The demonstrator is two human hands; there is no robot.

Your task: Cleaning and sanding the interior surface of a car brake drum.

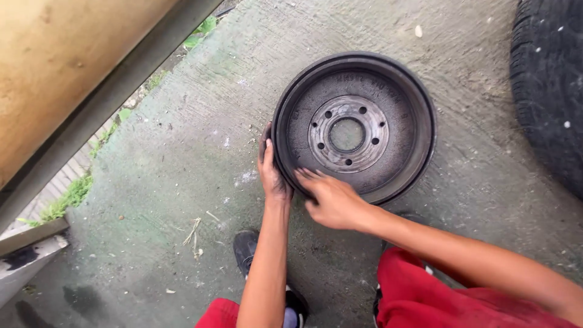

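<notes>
A dark, round metal brake drum [388,97] lies open side up on the concrete ground, with a rusty hub plate and a ring of bolt holes around its centre hole. My left hand [272,173] cups the drum's outer left rim from the side. My right hand [331,197] rests flat on the drum's near edge, fingers spread and reaching just inside the rim. Both forearms come in from the bottom of the view.
A black tyre [549,85] stands at the right edge. A tan wall and dark beam [103,91] run along the upper left, with grass by a grating [73,194]. My red trousers [425,297] and a black shoe [246,249] are at the bottom.
</notes>
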